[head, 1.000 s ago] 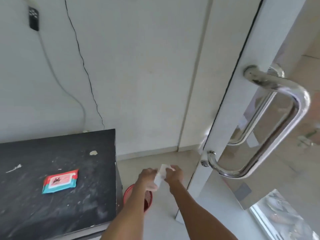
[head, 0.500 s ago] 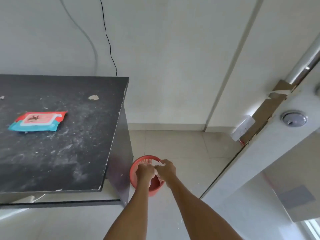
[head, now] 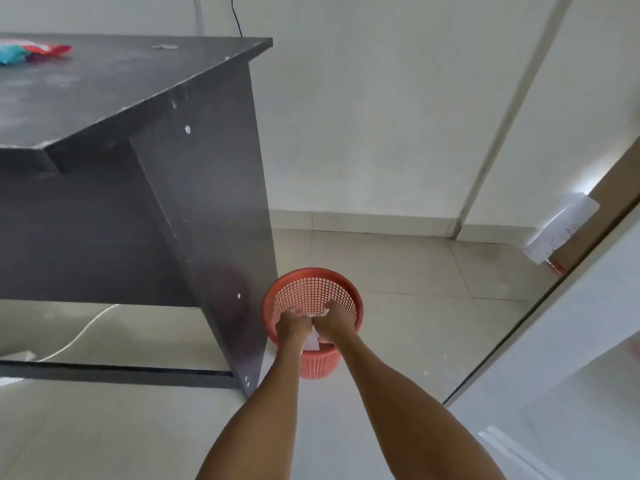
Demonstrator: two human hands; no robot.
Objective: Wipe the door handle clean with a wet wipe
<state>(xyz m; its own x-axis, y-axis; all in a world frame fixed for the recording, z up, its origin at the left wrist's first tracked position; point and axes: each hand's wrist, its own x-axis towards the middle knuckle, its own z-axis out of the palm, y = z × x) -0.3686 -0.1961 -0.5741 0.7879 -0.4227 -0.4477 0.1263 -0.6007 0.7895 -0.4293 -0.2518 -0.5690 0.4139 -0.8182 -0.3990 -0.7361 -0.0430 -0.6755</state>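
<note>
White and crumpled, the wipe (head: 313, 336) is pinched between the 2 hands, which meet over the mouth of the bin (head: 312, 289). The left hand (head: 292, 325) grips its left edge with fingers curled in; the right hand (head: 334, 323) closes on its right edge the same way, knuckles up. A flap of the wipe hangs down between the wrists, inside the rim. Both forearms reach forward and down from the bottom of the view.

The bin is red plastic mesh, round, upright on the pale tiled floor (head: 415, 306), just beside the side panel of the desk (head: 207, 202). The desk is black, its top dusty, and a red and teal pack (head: 31, 53) lies at its far left edge. A white cable (head: 79, 336) trails on the floor under it. At right stands the edge of the door (head: 571, 341), with a paper slip (head: 561, 228) stuck near it.
</note>
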